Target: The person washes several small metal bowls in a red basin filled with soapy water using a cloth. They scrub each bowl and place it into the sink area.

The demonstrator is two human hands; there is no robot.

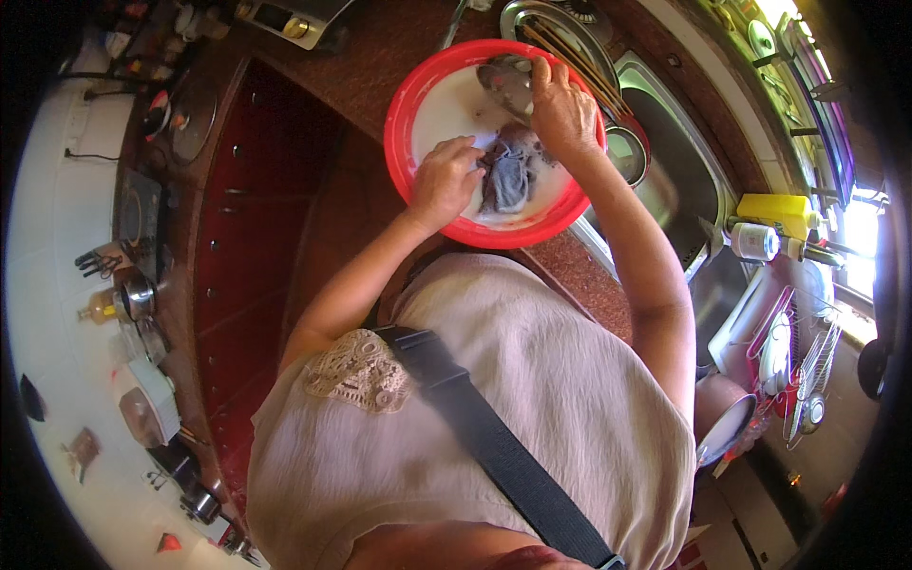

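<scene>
A red plastic basin [499, 239] is in front of me, with a whitish, cloudy liquid or inner surface. Inside it, right of the middle, sits a crumpled grey-blue cloth [509, 178] with darker brown parts. My right hand [565, 110] reaches over the basin's right side, its fingers around the edge of a shiny metal dish or lid [506, 84] that tilts at the far inner wall. On the left, my left hand [450, 178] is over the near-left rim, fingertips beside the cloth. Whether those fingers pinch its edge is unclear.
Right of the basin is a steel sink [666, 142], with chopsticks [577, 64] and an oval metal tray [524, 14] beyond. A small round pan [627, 153] touches the basin's side. A yellow bottle [776, 214] and a dish rack [809, 370] stand farther right. Red cabinets [249, 214] run along the left.
</scene>
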